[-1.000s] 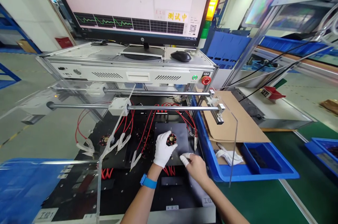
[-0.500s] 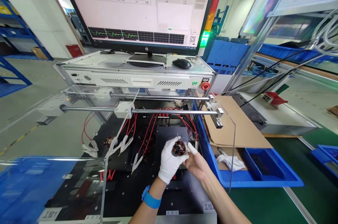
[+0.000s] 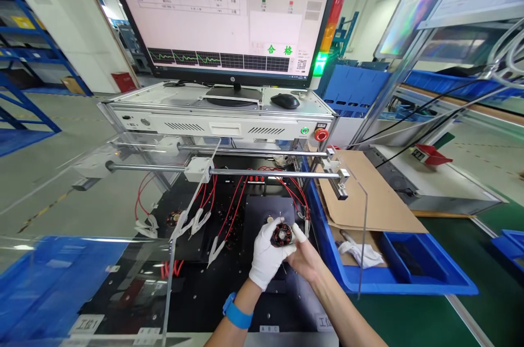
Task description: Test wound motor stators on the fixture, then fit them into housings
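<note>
A round motor stator with dark core and copper windings is held above the black block of the test bench. My left hand, in a white glove, wraps around its left side and underside. From the right, my right hand grips its edge; white covering shows on its fingertips, while the palm is bare. Thin wire ends stick out above and below the stator. Another stator lies at the left station behind the clear cover. White clips on red leads rest left of my hands.
Two metal rails cross above the bench, with a clear acrylic panel at the left. A monitor stands behind. To the right is a blue tray with cardboard and a white glove.
The stator has turned slightly in my hands, its centre facing me more. Green characters have appeared on the monitor. The view has shifted slightly.
</note>
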### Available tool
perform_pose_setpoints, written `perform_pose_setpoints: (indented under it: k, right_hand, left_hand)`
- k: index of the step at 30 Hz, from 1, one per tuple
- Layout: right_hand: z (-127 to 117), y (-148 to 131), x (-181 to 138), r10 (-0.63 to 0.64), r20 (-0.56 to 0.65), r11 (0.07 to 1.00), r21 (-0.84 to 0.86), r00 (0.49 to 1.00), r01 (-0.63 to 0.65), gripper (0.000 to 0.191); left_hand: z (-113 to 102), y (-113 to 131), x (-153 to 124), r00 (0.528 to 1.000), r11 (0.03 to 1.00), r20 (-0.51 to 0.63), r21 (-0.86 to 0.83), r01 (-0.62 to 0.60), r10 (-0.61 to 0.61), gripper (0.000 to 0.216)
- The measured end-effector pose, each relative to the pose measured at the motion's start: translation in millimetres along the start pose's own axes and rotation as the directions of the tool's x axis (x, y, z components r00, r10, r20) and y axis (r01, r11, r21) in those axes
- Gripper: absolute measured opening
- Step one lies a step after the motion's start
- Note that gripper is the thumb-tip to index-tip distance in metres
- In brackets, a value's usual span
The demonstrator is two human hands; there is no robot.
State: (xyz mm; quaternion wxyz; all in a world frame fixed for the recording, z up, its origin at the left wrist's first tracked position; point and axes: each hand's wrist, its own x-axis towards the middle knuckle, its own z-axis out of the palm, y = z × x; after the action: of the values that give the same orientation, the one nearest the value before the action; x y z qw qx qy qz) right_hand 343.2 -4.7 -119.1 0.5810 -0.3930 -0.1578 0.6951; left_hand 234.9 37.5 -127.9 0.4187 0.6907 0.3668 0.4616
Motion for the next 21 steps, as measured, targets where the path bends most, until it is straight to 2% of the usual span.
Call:
perform_pose_setpoints:
  k: [1,2,3,4,6,8,10,11,13,14,16,17,19,21]
  right_hand:
    - [-6.6,1.4,-0.1,-0.064,-0.12,0.995,-0.079,0.991,0.054,0.045]
    - [-12.5,1.9,-0.3,-0.166,-0.227,0.975,-0.185,0.96,0.125,0.043]
    - [-16.9,1.3,-0.3,-0.294,-0.291,0.927,-0.318,0.911,0.197,0.043]
    - [-19.2,-0.3,0.1,-0.426,-0.293,0.843,-0.471,0.856,0.258,0.042]
    - [-16.0,-5.8,3.1,-0.608,-0.132,0.57,-0.759,0.783,0.314,0.039]
    - [-4.3,-12.0,10.1,-0.649,0.09,0.215,-0.931,0.756,0.296,0.035]
    - [10.8,-16.9,21.0,-0.604,0.254,-0.122,-0.966,0.755,0.227,0.033]
    - [17.4,-18.8,27.3,-0.57,0.301,-0.255,-0.949,0.765,0.183,0.031]
    - [25.7,-22.2,38.7,-0.494,0.354,-0.454,-0.884,0.794,0.112,0.019]
    - [26.5,-23.8,42.9,-0.458,0.373,-0.519,-0.849,0.807,0.099,0.015]
    - [21.4,-26.6,46.9,-0.436,0.398,-0.559,-0.823,0.807,0.104,0.016]
    - [16.1,-27.0,46.7,-0.46,0.395,-0.531,-0.84,0.795,0.111,0.018]
    - [2.8,-22.9,43.2,-0.581,0.328,-0.375,-0.92,0.745,0.113,0.017]
    - [-9.5,-9.0,38.6,-0.713,0.187,-0.11,-0.982,0.676,0.155,0.016]
  left_hand:
    - [-2.8,-4.9,3.7,1.0,0.997,-0.031,0.074,-0.002,0.004,0.061]
    - [-5.6,-10.8,8.3,0.998,0.989,-0.066,0.149,0.001,0.009,0.062]
    - [-8.1,-17.3,13.6,0.995,0.976,-0.094,0.218,0.002,0.019,0.062]
    - [-10.0,-24.3,18.9,0.994,0.961,-0.107,0.275,-0.005,0.036,0.063]
    - [-11.3,-38.2,28.2,0.993,0.939,-0.09,0.342,-0.041,0.076,0.06]
    - [-9.6,-49.6,34.2,0.993,0.928,-0.046,0.362,-0.085,0.109,0.055]
    - [-6.4,-57.2,36.7,0.993,0.925,-0.028,0.367,-0.099,0.118,0.05]
    - [-5.0,-59.4,37.2,0.993,0.924,-0.027,0.371,-0.097,0.116,0.048]
    - [-3.4,-61.1,37.5,0.993,0.921,-0.026,0.378,-0.096,0.114,0.045]
    - [-3.4,-61.0,37.6,0.993,0.92,-0.022,0.38,-0.097,0.114,0.044]
    - [-4.7,-59.6,37.9,0.994,0.92,-0.009,0.379,-0.101,0.113,0.044]
    - [-5.6,-58.6,38.0,0.994,0.92,-0.001,0.378,-0.101,0.109,0.046]
    - [-7.5,-56.8,37.8,0.995,0.923,0.01,0.374,-0.092,0.095,0.051]
    - [-8.8,-55.8,37.3,0.997,0.925,0.014,0.373,-0.075,0.075,0.057]
